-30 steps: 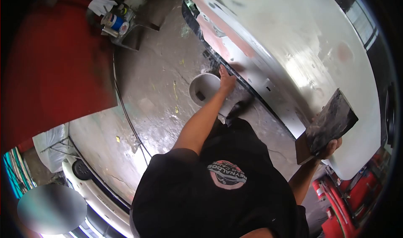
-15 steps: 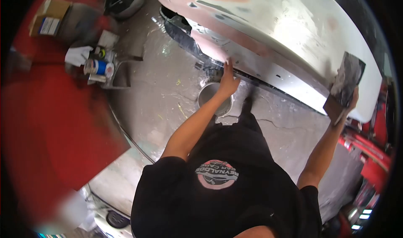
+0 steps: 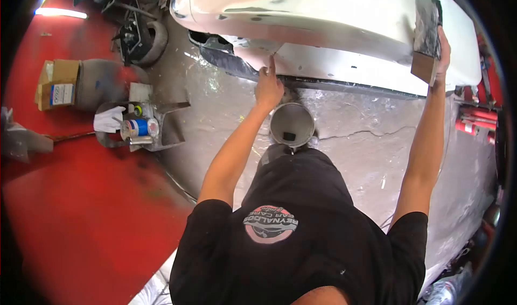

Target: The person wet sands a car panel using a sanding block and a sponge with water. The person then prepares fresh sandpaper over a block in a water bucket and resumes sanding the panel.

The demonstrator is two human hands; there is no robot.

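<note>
My left hand [image 3: 269, 88] is at the lower panel of a car bumper [image 3: 334, 27], its index finger stretched out toward the pale surface and the other fingers partly bent. It holds nothing; whether the fingertip touches the panel I cannot tell. The bumper is patched white, pink and grey. At its right end, my right hand [image 3: 444, 54] grips a folded sheet of sandpaper [image 3: 428, 27], dark grey and worn, with a brown part below. Under my left hand a bucket [image 3: 273, 126] stands on the floor, a small dark piece [image 3: 289, 136] inside it.
Left of me, a stand [image 3: 172, 127] carries a blue-labelled can [image 3: 139, 127] and a white cloth [image 3: 109, 120]. Beyond are an open cardboard box [image 3: 56, 84] and a red panel [image 3: 81, 213]. Red equipment [image 3: 479, 123] stands at the right. A crack [image 3: 371, 135] crosses the floor.
My view has turned, so the bumper lies more level. My left hand's index finger now points up at the lower panel. The sandpaper, still in my right hand, appears higher against the bumper.
</note>
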